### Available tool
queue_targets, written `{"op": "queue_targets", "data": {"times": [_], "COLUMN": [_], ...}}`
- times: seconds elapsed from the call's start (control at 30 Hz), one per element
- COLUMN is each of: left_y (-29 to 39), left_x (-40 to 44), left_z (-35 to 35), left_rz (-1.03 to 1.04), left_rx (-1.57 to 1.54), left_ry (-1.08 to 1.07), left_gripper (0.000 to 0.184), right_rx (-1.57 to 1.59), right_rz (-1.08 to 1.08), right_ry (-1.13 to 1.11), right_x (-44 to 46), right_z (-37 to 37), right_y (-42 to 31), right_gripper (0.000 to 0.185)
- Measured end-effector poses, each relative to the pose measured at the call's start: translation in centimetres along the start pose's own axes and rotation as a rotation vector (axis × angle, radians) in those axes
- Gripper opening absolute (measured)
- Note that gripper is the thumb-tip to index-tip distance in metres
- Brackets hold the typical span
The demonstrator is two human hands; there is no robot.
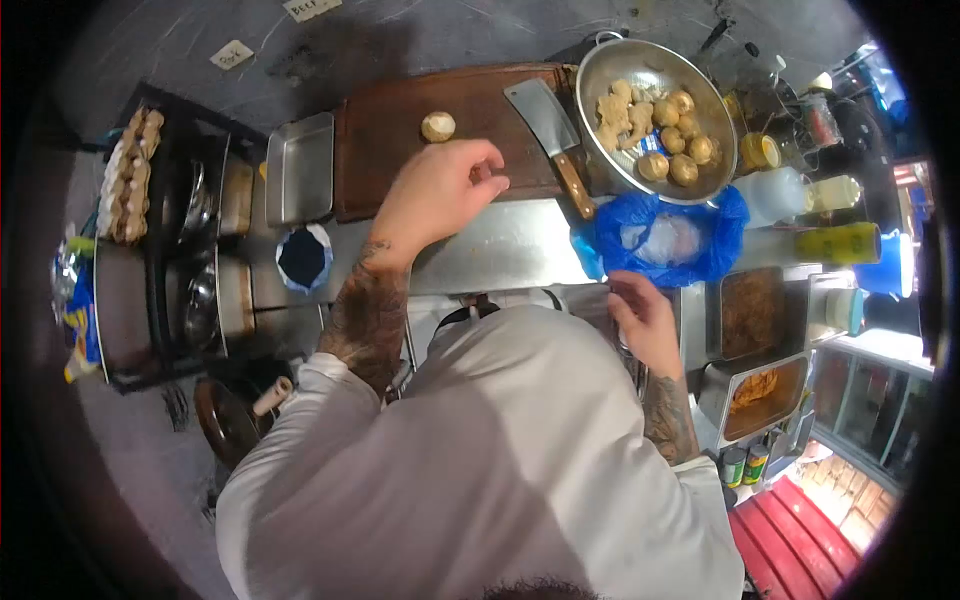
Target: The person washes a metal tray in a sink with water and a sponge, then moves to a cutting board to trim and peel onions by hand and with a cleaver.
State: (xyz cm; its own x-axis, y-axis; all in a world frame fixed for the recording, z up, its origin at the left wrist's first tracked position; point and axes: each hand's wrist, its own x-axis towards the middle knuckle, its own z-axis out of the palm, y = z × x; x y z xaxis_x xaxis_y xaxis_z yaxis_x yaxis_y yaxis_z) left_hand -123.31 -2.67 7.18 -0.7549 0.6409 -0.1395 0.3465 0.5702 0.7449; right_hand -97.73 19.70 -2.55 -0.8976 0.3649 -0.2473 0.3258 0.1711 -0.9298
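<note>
Over the front of the brown cutting board (380,170) hangs my left hand (450,188), its fingers curled but apart and nothing visible between them. Just beyond it, a pale round vegetable (437,126) lies on the board. A cleaver (545,120) rests at the board's right side, its wooden handle toward me. My right hand (645,322) is at the front edge of a blue plastic bag (715,245), fingers loosely bent; whether they touch the bag is unclear. Behind the bag, a large steel bowl (650,62) holds ginger (613,115) and several round brown vegetables (683,170).
A metal tray (300,170) sits left of the board, with a dark-mouthed container (304,258) in front. An egg carton (130,175) tops the rack at far left. Bottles (770,195) and deep metal pans (755,395) stand on the right.
</note>
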Motion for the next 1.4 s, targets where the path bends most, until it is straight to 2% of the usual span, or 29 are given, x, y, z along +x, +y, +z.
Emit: {"op": "queue_targets", "data": {"times": [0.07,0.1,0.13,0.17,0.2,0.23,0.3,0.37,0.43,0.53,0.63,0.7,0.77,0.87,0.93,1.03,1.07,1.1,1.17,1.3,1.37,1.4], "left_y": [-0.6,-3.8,-9.8,-14.7,-23.3,-23.6,-22.8,-20.8,-18.9,-18.7,-18.2,-14.8,-10.2,-7.7,-6.8,-6.2,-4.6,-4.2,-3.7,-3.0,-3.4,-3.4], "left_x": [2.2,4.4,8.4,11.2,14.7,15.3,14.9,14.4,13.6,13.1,11.3,9.3,7.3,6.1,5.4,4.5,4.1,4.0,3.9,3.6,3.8,3.7], "left_z": [-2.8,-3.3,-3.2,-2.9,-1.3,-1.6,-1.7,-2.3,-2.6,-1.8,0.6,1.5,1.6,1.5,-0.2,-1.8,-2.8,-2.9,-2.8,-1.9,-1.4,-1.1], "left_rz": [0.025,0.040,-0.047,-0.091,-0.038,-0.024,0.031,0.078,-0.037,-0.132,-0.084,0.015,0.019,0.122,0.110,0.110,0.004,-0.005,0.136,0.204,0.340,0.339], "left_rx": [0.190,0.236,0.208,0.311,0.360,0.358,0.392,0.270,0.347,0.255,0.052,-0.078,-0.158,-0.128,-0.314,-0.442,-0.330,-0.327,-0.219,-0.087,0.129,0.130], "left_ry": [0.103,0.178,0.139,0.116,0.123,0.117,-0.012,-0.047,-0.172,-0.158,-0.034,0.066,0.165,0.291,0.132,0.113,0.127,0.131,0.196,0.247,0.288,0.292], "left_gripper": [0.032,0.034,0.038,0.045,0.055,0.055,0.063,0.066,0.067,0.066,0.063,0.060,0.061,0.062,0.061,0.052,0.039,0.039,0.030,0.026,0.022,0.022], "right_rx": [-0.013,-0.077,-0.140,-0.169,-0.212,-0.257,-0.257,-0.265,-0.282,-0.349,-0.317,0.380,0.807,0.888,0.932,0.857,0.847,0.850,0.798,0.773,0.757,0.757], "right_rz": [-0.017,-0.066,-0.109,-0.143,-0.162,-0.186,-0.160,-0.133,-0.203,-0.199,-0.101,0.009,0.117,0.037,-0.031,-0.021,-0.045,-0.040,-0.079,-0.102,-0.169,-0.171], "right_ry": [-0.049,-0.062,-0.075,-0.025,-0.007,0.009,0.005,-0.015,-0.094,-0.144,-0.245,-0.138,-0.273,-0.308,-0.305,-0.324,-0.330,-0.338,-0.313,-0.242,-0.188,-0.192], "right_x": [2.5,3.9,5.1,6.6,7.9,9.1,10.8,12.4,14.1,16.9,19.3,20.5,20.0,20.3,20.1,19.2,19.2,19.0,18.8,17.7,17.3,17.1], "right_z": [3.5,5.1,6.4,7.8,8.7,9.4,10.7,11.9,13.2,14.6,15.3,16.4,15.4,14.7,14.0,11.9,11.5,11.3,11.0,11.2,11.5,11.7], "right_y": [-2.4,-3.4,-4.1,-4.2,-3.9,-3.8,-4.1,-4.1,-3.6,-3.7,-4.7,-5.0,-8.9,-9.0,-9.4,-10.2,-10.0,-10.0,-10.2,-10.7,-10.6,-10.5], "right_gripper": [0.031,0.030,0.029,0.028,0.028,0.028,0.028,0.028,0.028,0.029,0.035,0.046,0.055,0.058,0.057,0.056,0.060,0.060,0.061,0.057,0.053,0.053]}}
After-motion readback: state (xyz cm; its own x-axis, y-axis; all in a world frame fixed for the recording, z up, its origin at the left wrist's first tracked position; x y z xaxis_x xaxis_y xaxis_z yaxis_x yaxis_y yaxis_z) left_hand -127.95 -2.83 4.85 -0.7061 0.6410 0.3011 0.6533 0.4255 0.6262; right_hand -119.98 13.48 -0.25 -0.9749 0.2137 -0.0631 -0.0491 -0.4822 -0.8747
